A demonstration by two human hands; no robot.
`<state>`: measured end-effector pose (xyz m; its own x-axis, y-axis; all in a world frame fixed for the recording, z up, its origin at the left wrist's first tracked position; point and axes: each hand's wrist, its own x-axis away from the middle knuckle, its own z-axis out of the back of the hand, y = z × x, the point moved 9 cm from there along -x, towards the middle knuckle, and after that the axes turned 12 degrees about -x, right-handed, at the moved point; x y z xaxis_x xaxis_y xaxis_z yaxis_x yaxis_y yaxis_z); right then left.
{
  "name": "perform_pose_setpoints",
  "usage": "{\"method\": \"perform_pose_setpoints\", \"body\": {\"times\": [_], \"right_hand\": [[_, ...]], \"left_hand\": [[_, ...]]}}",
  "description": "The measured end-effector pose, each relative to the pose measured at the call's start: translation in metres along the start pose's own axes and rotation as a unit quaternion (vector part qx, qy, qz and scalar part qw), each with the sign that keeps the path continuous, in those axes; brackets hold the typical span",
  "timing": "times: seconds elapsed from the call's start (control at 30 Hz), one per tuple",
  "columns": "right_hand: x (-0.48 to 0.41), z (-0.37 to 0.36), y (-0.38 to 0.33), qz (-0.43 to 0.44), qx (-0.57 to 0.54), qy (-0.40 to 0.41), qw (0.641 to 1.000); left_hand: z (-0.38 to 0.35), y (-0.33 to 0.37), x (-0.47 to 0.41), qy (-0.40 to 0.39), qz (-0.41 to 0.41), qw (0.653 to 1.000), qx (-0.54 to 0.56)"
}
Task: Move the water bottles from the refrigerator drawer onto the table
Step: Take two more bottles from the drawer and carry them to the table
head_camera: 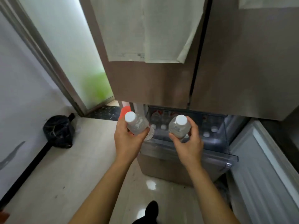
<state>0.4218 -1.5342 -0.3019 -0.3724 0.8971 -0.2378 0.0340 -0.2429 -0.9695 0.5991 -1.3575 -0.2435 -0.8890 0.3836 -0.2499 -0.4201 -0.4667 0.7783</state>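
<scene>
Bottles are already in both hands, lifted above the open refrigerator drawer [186,152]. Furthest left, a black bag [59,131] sits on the floor, well clear of everything. Next, the left hand [127,141] is wrapped around the body of the left bottle [136,125], whose long axis tilts so its white cap leans up and to the left. Beside it, the right hand [189,146] is closed the same way around the right bottle [178,127], cap pointing up toward the camera. Between and behind them, more white caps [163,126] stand in the drawer — those bottles are upright and closer to the right hand. No table is in view, so the carry probably calls for turning away from the fridge. Papers [145,29] hang on the fridge door above; their print is too blurred to read, and no bottle label is legible.
</scene>
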Motion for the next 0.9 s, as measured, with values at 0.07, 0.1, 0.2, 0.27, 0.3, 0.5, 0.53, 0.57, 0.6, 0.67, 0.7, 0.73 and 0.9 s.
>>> {"method": "perform_pose_setpoints", "body": {"times": [0.07, 0.1, 0.2, 0.27, 0.3, 0.5, 0.53, 0.57, 0.6, 0.67, 0.7, 0.73, 0.9], "right_hand": [[0.015, -0.026, -0.013, 0.003, -0.031, -0.034, 0.999], [0.024, -0.04, -0.02, 0.005, -0.044, -0.052, 0.998], [0.054, -0.09, -0.041, 0.012, -0.075, -0.128, 0.989], [0.082, -0.132, -0.055, 0.011, -0.074, -0.198, 0.977], [0.099, -0.153, -0.062, 0.016, -0.068, -0.234, 0.97], [0.237, -0.274, -0.118, 0.083, -0.055, -0.411, 0.906], [0.263, -0.295, -0.127, 0.087, -0.057, -0.429, 0.897], [0.29, -0.315, -0.135, 0.089, -0.062, -0.445, 0.889], [0.319, -0.336, -0.144, 0.092, -0.067, -0.461, 0.88], [0.38, -0.377, -0.162, 0.098, -0.072, -0.49, 0.863], [0.412, -0.397, -0.17, 0.092, -0.077, -0.501, 0.857], [0.444, -0.417, -0.176, 0.085, -0.085, -0.511, 0.851], [0.595, -0.505, -0.213, 0.081, -0.116, -0.582, 0.801]], "left_hand": [[0.042, -0.018, 0.011, 0.041, -0.001, 0.999, -0.019], [0.064, -0.027, 0.017, 0.058, 0.003, 0.998, -0.022], [0.129, -0.058, 0.036, 0.1, 0.047, 0.994, -0.023], [0.174, -0.082, 0.052, 0.133, 0.076, 0.988, -0.017], [0.197, -0.096, 0.061, 0.149, 0.089, 0.985, -0.021], [0.337, -0.183, 0.129, 0.205, 0.143, 0.967, -0.055], [0.364, -0.198, 0.142, 0.217, 0.15, 0.963, -0.059], [0.392, -0.213, 0.156, 0.23, 0.155, 0.959, -0.062], [0.419, -0.227, 0.17, 0.244, 0.16, 0.954, -0.065], [0.474, -0.261, 0.201, 0.266, 0.175, 0.945, -0.075], [0.502, -0.279, 0.218, 0.273, 0.185, 0.941, -0.081], [0.529, -0.297, 0.235, 0.28, 0.194, 0.936, -0.088], [0.655, -0.367, 0.314, 0.329, 0.25, 0.903, -0.121]]}}
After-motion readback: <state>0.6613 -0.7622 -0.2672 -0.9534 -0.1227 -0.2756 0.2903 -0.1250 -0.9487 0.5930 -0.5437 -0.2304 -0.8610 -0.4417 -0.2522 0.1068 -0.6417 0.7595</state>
